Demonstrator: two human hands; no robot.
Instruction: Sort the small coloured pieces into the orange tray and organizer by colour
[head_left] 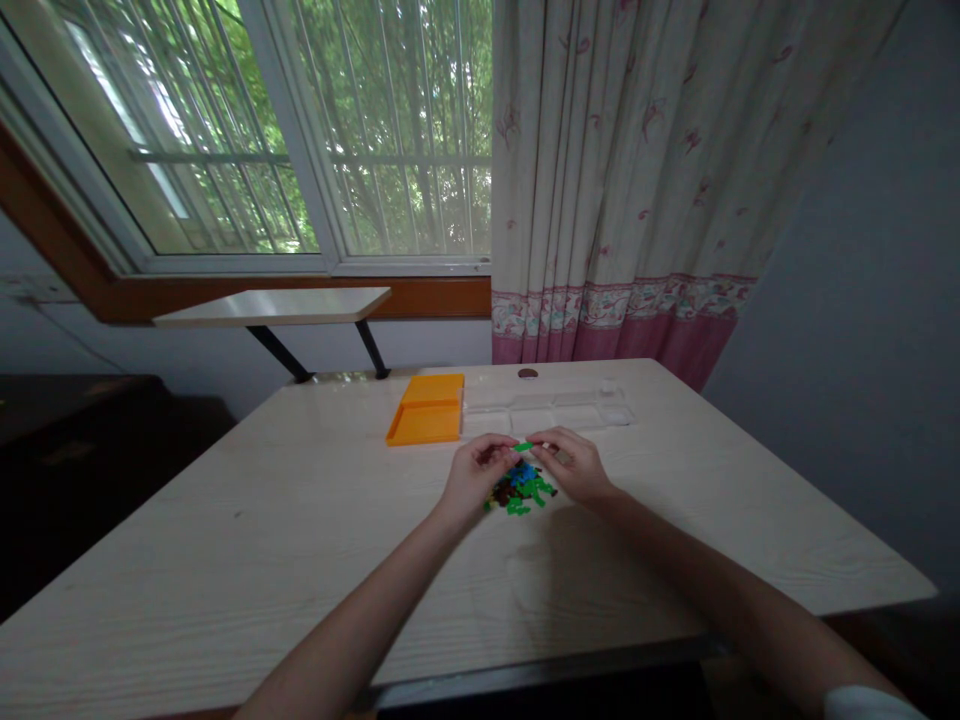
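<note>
Between my two hands is a small green plastic piece (523, 447), raised above a loose pile. My left hand (478, 472) pinches its left end with thumb and fingertips. The right end is in the pinch of my right hand (574, 465). Under and just in front of the fingers lies the pile of small plastic pieces (534, 490), green, blue and dark brown, with a little yellow at its left side. My left hand hides part of the pile. The exact shape of the held piece is too small to make out.
Beyond my hands, an orange tray (426, 424) stands left of a clear plastic compartment box (551, 412). A dark round spot (528, 373) shows near the back edge of the pale wooden table (300, 560). A raised shelf (300, 305) on black legs occupies the back left corner.
</note>
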